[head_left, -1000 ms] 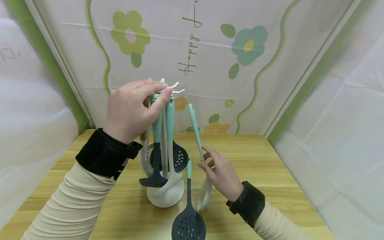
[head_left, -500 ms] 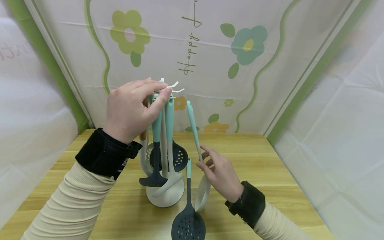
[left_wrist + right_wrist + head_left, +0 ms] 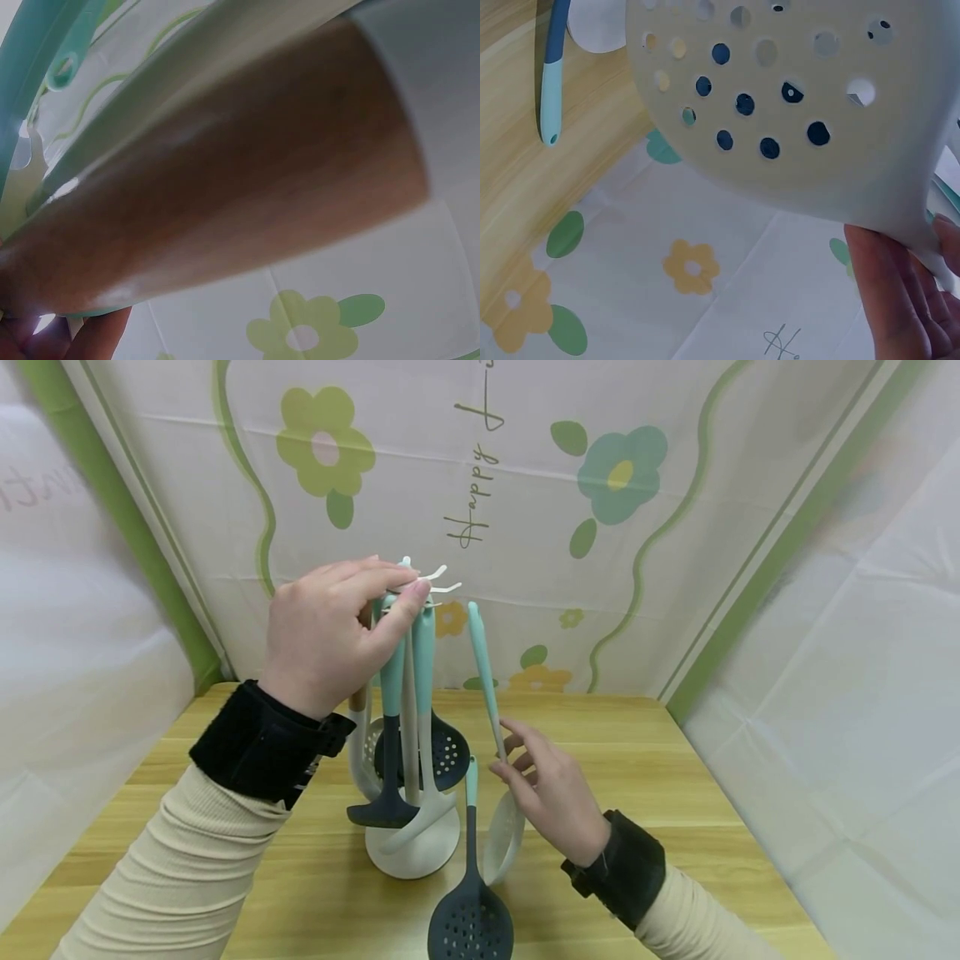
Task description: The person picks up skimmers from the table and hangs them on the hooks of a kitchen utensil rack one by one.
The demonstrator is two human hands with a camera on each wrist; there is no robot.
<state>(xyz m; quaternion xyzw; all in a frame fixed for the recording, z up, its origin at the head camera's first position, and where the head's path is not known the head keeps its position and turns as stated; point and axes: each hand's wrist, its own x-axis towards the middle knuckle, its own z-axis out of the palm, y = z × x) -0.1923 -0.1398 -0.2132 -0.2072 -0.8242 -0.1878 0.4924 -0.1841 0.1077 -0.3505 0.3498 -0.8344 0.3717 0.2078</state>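
On the wooden table [image 3: 675, 793] stands a white utensil rack [image 3: 412, 847] with hooks at its top; the left hand [image 3: 330, 635] is raised to those hooks, thumb and fingertips curled and pinching at the hanging handle ends, though exactly which part is gripped cannot be told; hung from the rack are a dark ladle [image 3: 384, 810] with a teal handle, a dark slotted skimmer [image 3: 438, 752] behind it, a pale spoon whose bowl rests against the base, and a wood-handled piece partly hidden by the left wrist; the left wrist view shows only that brown handle [image 3: 225, 195] filling the frame, blurred, with teal and cream handles beside it; to the right of the rack, the right hand [image 3: 551, 793] grasps a white perforated spoon [image 3: 504, 839] by its teal handle, fingers closed on the shaft, the handle tip tilted up and close to the hooks, not touching them; the right wrist view shows its holed bowl [image 3: 795, 97] close up; a dark perforated spatula [image 3: 471, 922] lies on the table near the front edge, just beside the white bowl; floral cloth hangs behind.
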